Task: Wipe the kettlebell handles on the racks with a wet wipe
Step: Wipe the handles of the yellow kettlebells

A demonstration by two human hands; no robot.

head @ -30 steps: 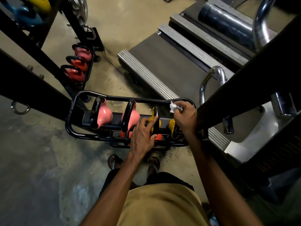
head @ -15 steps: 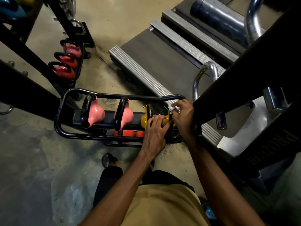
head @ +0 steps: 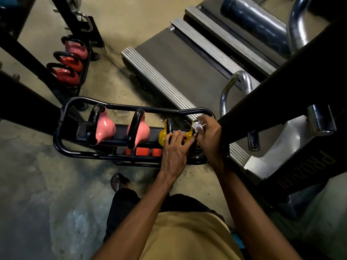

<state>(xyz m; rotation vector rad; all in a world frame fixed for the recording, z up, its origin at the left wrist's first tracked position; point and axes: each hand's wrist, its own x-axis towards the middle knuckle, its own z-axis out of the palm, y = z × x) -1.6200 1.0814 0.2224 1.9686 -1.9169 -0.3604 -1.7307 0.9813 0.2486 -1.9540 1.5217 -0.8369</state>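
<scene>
A black tube rack [head: 62, 117] below me carries two pink kettlebells [head: 104, 128] and two yellow ones with black handles. My right hand [head: 209, 136] grips a white wet wipe [head: 197, 126] around the handle of the rightmost yellow kettlebell [head: 188, 136]. My left hand [head: 175, 149] lies with straight fingers on that kettlebell's body, between it and the other yellow kettlebell [head: 163, 136]. Most of the rightmost handle is hidden under my hands.
A second rack with three red and pink kettlebells [head: 68, 72] stands at the far left. A treadmill [head: 178, 66] lies behind the rack. A thick black machine beam [head: 281, 91] crosses close to my right arm. My sandalled foot [head: 117, 181] is on the concrete floor.
My left hand moved right from the left yellow kettlebell's handle onto the rightmost kettlebell. My right hand stayed on the rightmost handle with the wipe.
</scene>
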